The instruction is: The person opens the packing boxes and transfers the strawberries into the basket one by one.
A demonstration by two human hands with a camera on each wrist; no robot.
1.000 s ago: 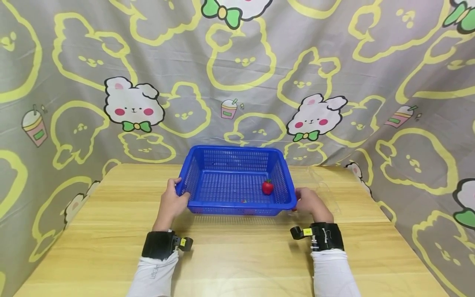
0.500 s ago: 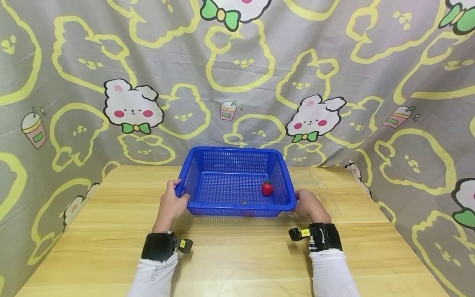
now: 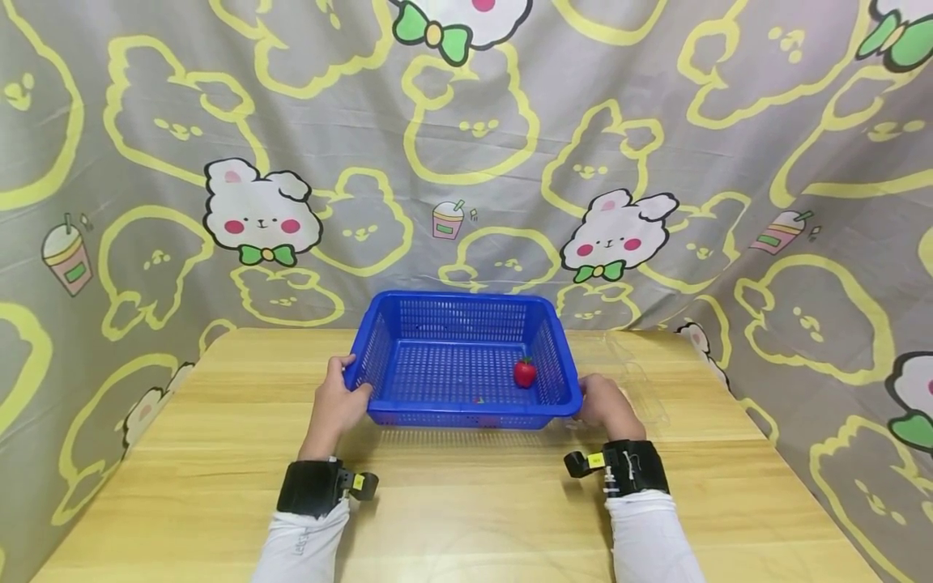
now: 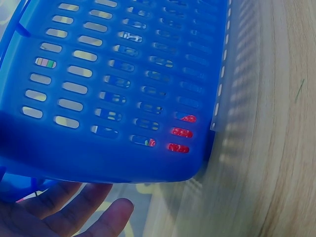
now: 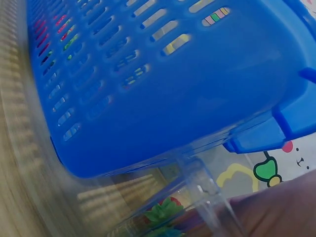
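Note:
A blue perforated plastic basket [image 3: 461,408] is between my two hands. A small red fruit [image 3: 525,372] with a green top lies inside, toward the right. My left hand [image 3: 337,405] grips the basket's front left corner, thumb by the front rim and fingers along the left side. At the front right corner my right hand [image 3: 607,403] holds the basket by its side, the fingertips hidden behind the rim. Through the slots in the left wrist view, bright red, speckled patches [image 4: 181,133] show low in the basket.
A clear plastic container [image 3: 634,372] stands at the right, behind my right hand; its edge [image 5: 202,187] runs close under the basket. Green leaves and something red [image 5: 165,211] show through it. A patterned curtain [image 3: 481,129] hangs behind the wooden table [image 3: 466,510].
My right wrist has shifted slightly left, and a red spot seen beside that hand earlier is hidden. The head view has tilted up a little; basket and left hand hold their place.

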